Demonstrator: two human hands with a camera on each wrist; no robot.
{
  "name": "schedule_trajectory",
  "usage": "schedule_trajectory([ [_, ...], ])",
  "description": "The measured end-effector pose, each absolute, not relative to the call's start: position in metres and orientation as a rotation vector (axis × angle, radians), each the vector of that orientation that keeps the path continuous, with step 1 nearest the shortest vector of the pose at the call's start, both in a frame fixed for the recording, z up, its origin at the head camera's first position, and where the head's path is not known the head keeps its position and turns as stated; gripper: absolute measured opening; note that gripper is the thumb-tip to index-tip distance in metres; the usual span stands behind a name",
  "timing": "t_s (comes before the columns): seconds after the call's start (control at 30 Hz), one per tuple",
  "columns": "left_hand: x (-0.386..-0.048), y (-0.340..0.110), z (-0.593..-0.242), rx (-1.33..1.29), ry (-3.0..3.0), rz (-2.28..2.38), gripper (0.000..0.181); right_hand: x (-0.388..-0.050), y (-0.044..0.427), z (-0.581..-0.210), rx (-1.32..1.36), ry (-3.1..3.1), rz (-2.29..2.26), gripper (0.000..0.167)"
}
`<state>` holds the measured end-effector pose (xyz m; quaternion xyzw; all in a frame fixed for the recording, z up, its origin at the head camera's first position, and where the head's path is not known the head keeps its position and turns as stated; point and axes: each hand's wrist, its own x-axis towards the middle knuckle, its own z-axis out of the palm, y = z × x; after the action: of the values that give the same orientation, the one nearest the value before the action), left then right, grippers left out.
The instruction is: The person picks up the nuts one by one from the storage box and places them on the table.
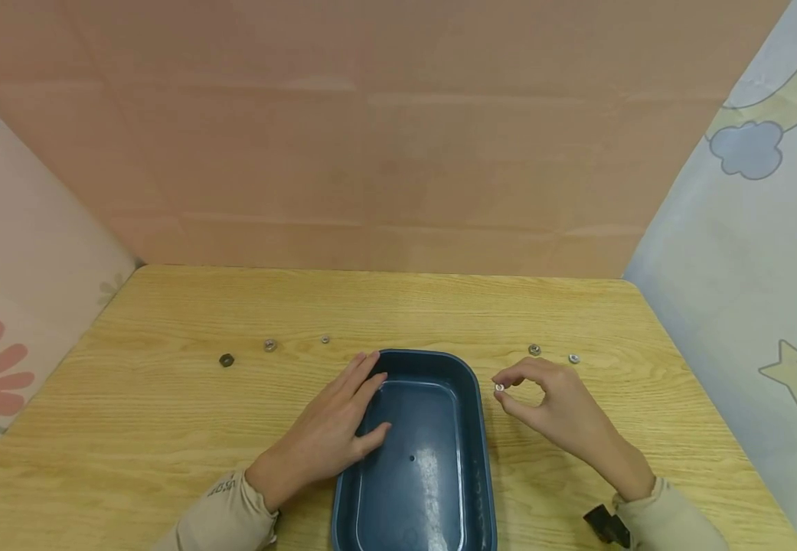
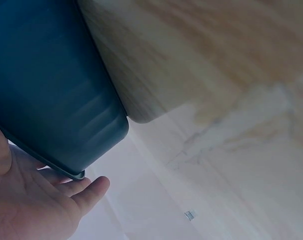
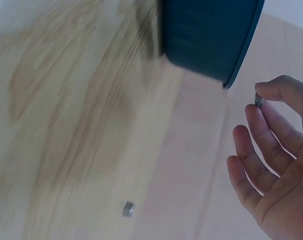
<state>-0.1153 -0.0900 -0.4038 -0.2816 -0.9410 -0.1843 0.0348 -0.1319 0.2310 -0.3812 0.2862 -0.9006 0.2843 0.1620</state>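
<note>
A small silver nut (image 1: 499, 388) is pinched between the thumb and forefinger of my right hand (image 1: 566, 405), just right of a dark blue plastic tray (image 1: 412, 490). The right wrist view shows this nut (image 3: 259, 100) edge-on at the fingertips, apart from the tray's rim. My left hand (image 1: 325, 432) rests over the tray's left rim, fingers extended and thumb reaching over the inside. From the left wrist, that hand (image 2: 41, 205) appears beneath the rim's corner. No parts lie inside the visible portion of the tray.
Left of the tray's far end lie a dark nut (image 1: 227, 360), a silver nut (image 1: 270, 345) and a smaller one (image 1: 325, 339). Beyond my right hand sit two more nuts, one greyish (image 1: 534, 350), one silver (image 1: 573, 358). Panels border the wooden table (image 1: 129, 428).
</note>
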Motion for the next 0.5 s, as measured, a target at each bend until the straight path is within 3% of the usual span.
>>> schedule_trajectory([
  [0.5,-0.116,-0.09,-0.405,-0.87,-2.891,-0.572,0.065,-0.148,0.279,-0.392,0.498,-2.797,0.751,0.015],
])
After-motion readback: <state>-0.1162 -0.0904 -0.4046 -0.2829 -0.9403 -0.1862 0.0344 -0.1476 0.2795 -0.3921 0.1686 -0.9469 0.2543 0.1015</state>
